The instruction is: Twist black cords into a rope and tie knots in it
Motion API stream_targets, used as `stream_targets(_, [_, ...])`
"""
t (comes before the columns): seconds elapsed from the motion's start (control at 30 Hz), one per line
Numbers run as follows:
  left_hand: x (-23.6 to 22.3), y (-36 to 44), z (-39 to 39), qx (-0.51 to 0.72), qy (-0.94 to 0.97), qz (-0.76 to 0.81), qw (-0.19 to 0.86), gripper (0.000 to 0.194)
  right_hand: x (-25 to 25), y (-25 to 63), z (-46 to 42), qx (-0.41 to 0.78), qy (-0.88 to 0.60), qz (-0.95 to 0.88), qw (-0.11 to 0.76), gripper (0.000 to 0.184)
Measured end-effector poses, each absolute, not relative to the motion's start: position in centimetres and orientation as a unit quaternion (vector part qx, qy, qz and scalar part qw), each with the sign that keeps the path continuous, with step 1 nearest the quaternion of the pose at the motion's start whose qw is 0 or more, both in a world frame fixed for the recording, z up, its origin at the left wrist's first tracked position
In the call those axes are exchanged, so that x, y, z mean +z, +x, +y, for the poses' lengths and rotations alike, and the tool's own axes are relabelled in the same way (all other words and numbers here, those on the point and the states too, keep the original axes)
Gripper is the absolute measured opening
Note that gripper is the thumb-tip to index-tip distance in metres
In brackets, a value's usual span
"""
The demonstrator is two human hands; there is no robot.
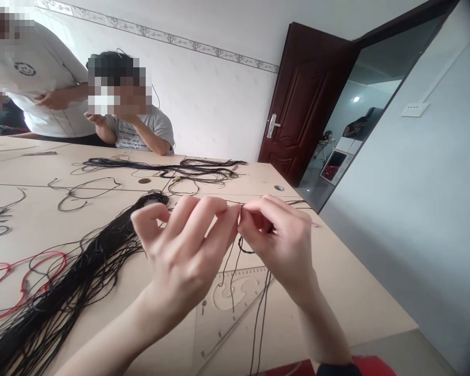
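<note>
My left hand [191, 245] and my right hand [280, 240] meet fingertip to fingertip above the table, both closed in a pinch. Between them they grip a thin black cord [241, 244]; the exact spot they hold is mostly covered by the fingers. Loose ends of the cord hang down below the hands, and two long strands drop beneath my right hand toward the table's near edge. Under the hands lies a clear triangular ruler [219, 334] with a curved cut-out. Left of my left hand stretches a thick bundle of black cords [90, 261].
Red cord [25, 287] loops on the table [337, 292] at left. More black cords [160, 167] lie farther back. Two people are across the table: one seated [141, 128], one standing [58, 78]. A brown door [297, 99] stands open behind at right.
</note>
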State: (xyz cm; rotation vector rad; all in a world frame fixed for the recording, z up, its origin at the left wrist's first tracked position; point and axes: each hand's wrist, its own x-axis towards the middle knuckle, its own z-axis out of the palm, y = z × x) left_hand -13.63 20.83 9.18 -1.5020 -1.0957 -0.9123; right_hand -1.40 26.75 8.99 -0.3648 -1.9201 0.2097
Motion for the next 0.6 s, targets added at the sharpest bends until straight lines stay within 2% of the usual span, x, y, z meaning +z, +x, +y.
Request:
stream_targets(0.17, [8.9, -13.4, 21.1, -0.364, -0.618, -0.507, 0.479, 0.005, 9.1, -1.4, 26.9, 0.098, -0.162, -0.806, 0.561, 0.012])
stream_targets(0.27, [8.7, -13.4, 21.6, -0.464, -0.626, -0.499, 0.378, 0.008, 9.3, -1.3, 26.7, 0.114, -0.156, -0.793, 0.577, 0.013])
stream_targets(0.33, [8.8, -13.5, 22.0, -0.569, -0.632, -0.486, 0.201, 0.008, 9.3, -1.2, 26.6, 0.133, -0.147, -0.787, 0.585, 0.013])
stream_targets(0.43, [9.0, -13.7, 22.7, -0.64, -0.61, -0.432, -0.179, 0.012, 9.2, -1.3, 26.5, 0.159, -0.139, -0.78, 0.589, 0.014])
stream_targets(0.47, [9.1, -13.8, 22.8, -0.637, -0.596, -0.41, -0.265, 0.014, 9.2, -1.3, 26.5, 0.163, -0.139, -0.78, 0.588, 0.014])
stream_targets(0.5, [9.2, -13.9, 22.9, -0.635, -0.588, -0.396, -0.307, 0.014, 9.2, -1.3, 26.5, 0.163, -0.14, -0.78, 0.587, 0.014])
stream_targets(0.53, [9.3, -14.1, 22.9, -0.639, -0.588, -0.392, -0.304, 0.012, 9.2, -1.3, 26.5, 0.157, -0.142, -0.782, 0.586, 0.014])
stream_targets(0.6, [9.5, -14.2, 22.6, -0.646, -0.613, -0.412, -0.191, 0.004, 9.3, -1.3, 26.5, 0.137, -0.143, -0.787, 0.584, 0.014])
